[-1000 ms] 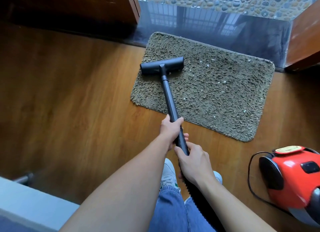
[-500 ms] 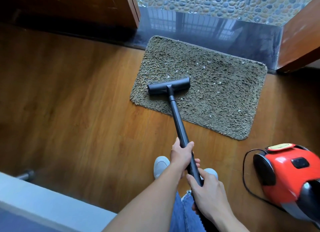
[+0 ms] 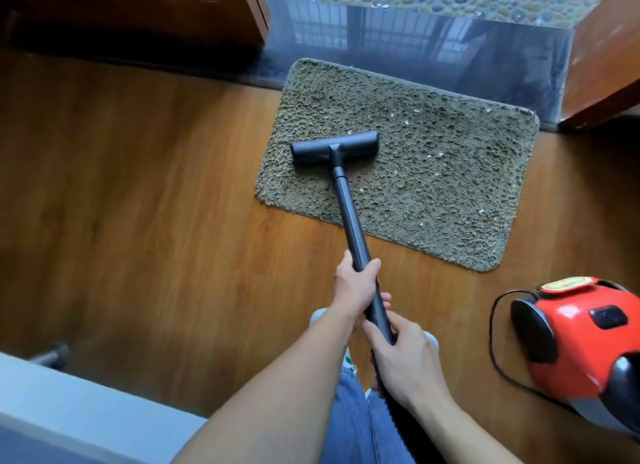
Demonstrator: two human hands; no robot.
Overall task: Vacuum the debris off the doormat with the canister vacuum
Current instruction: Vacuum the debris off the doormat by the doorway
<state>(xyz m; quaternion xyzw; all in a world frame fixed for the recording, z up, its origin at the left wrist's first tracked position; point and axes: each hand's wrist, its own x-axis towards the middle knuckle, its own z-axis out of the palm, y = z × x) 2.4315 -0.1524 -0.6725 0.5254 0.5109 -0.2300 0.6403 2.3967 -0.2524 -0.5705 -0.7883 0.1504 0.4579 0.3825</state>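
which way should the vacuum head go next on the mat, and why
Probably slide the floor head rightward across the middle of the doormat. It sits on the mat's left part, while white specks lie scattered just beyond it and to its right. The left hand and right hand both grip the wand, so a short sweep looks easy.

No text can be read; the yellow label on the red canister vacuum is blurred.

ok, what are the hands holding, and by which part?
The vacuum wand. Left hand wraps its tube at the upper end; right hand grips it just behind, nearer the person.
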